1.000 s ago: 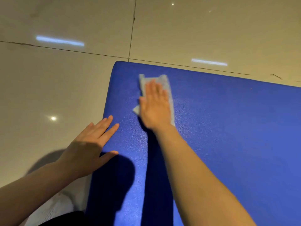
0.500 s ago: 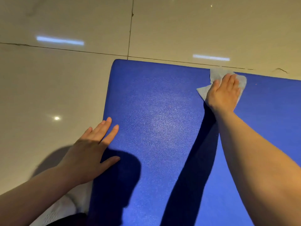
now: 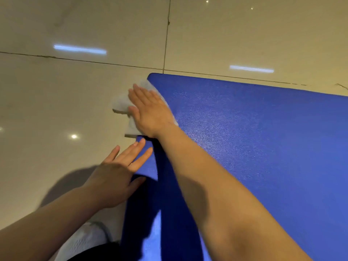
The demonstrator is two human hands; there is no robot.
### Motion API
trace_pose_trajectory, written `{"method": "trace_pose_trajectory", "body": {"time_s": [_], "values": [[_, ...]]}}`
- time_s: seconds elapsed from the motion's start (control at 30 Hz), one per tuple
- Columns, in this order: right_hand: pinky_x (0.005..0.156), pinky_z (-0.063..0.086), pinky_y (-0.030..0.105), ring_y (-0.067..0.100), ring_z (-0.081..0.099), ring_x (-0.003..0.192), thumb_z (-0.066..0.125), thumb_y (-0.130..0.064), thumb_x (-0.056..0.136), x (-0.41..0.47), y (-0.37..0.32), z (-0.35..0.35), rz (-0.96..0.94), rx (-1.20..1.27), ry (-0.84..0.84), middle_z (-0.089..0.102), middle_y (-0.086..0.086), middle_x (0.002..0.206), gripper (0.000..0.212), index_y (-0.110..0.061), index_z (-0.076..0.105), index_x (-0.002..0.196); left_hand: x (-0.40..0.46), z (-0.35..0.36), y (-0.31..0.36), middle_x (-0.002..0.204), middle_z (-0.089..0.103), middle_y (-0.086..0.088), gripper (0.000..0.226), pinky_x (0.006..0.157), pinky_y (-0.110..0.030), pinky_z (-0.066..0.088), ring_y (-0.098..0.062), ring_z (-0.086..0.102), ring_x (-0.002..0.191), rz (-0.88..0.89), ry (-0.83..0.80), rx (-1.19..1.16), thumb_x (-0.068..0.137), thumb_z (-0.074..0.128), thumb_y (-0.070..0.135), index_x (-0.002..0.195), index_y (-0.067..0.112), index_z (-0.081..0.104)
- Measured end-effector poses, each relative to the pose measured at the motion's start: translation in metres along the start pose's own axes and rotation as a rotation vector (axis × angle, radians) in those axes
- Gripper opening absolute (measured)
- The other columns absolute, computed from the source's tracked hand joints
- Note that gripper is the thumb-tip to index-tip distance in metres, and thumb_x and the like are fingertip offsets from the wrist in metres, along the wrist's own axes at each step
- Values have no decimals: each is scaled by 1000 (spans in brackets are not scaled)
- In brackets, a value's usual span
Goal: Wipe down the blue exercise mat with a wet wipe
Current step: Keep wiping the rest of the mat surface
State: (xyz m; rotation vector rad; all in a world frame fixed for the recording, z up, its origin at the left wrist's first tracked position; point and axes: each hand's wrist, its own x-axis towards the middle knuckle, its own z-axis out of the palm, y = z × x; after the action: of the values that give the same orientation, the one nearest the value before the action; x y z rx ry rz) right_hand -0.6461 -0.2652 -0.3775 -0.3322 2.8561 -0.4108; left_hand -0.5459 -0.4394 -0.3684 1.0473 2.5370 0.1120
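The blue exercise mat [image 3: 263, 147] lies flat on the floor. My wet wipe [image 3: 120, 104], white and crumpled, straddles its left edge, near the far corner.

Bare forearms, white mesh shoe [image 3: 88, 240], dark garment [image 3: 98, 253].

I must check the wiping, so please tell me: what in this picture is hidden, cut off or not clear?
- Head view: the right hand lies flat on the wet wipe, hiding its middle.
- The blue mat is cut off by the right and bottom edges; its full extent is unknown.
- The forearms and their shadows cover the mat's near left part.
- The left hand is motion-blurred; how firmly it presses is unclear.
- Whether the mat is wet cannot be judged.
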Motion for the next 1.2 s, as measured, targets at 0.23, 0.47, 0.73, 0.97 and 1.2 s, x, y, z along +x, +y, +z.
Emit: {"method": "trace_pose_trajectory", "body": {"time_s": [0.23, 0.47, 0.73, 0.97, 1.2], "values": [[122, 2, 37, 20, 8, 151, 15, -34, 105, -66, 135, -18, 541, 28, 255, 11, 8, 164, 55, -10, 17, 155, -1, -5, 0, 152, 38, -12, 66, 98, -53, 47, -28, 53, 128, 40, 69, -27, 85, 40, 42, 146, 18, 34], [119, 3, 43, 27, 12, 148, 16, -36, 104, -83, 82, 0, 631, 12, 253, 17, 13, 161, 59, -7, 13, 155, -17, -10, 5, 142, 51, -16, 69, 102, -47, 42, -31, 55, 124, 0, 56, 30, 78, 44, 50, 138, 15, 43], [116, -16, 33, 22, -5, 151, 3, -44, 100, -116, -11, 29, -94, -36, -32, 0, 4, 164, 64, -14, 7, 156, -55, -3, 57, 109, 69, -11, 35, 82, -35, 43, -30, 67, 92, 31, 360, -65, 80, 54, 29, 99, 7, 74], [119, -11, 34, 25, 1, 151, -14, -62, 90, -198, 32, 22, -330, -60, -216, 6, 5, 163, 86, -13, 14, 155, -67, 7, 103, 99, 69, -4, 35, 76, -31, 38, -18, 55, 91, 15, 443, -148, 84, 47, 29, 97, 11, 73], [114, 23, 58, 39, 30, 143, 4, -47, 104, -342, 68, 25, -434, -95, -321, 33, 15, 155, 69, -5, 35, 149, -69, 2, 143, 102, 65, -3, 27, 72, -34, 40, -24, 63, 80, 368, 290, 180, 83, 46, 25, 95, 16, 68]]}}
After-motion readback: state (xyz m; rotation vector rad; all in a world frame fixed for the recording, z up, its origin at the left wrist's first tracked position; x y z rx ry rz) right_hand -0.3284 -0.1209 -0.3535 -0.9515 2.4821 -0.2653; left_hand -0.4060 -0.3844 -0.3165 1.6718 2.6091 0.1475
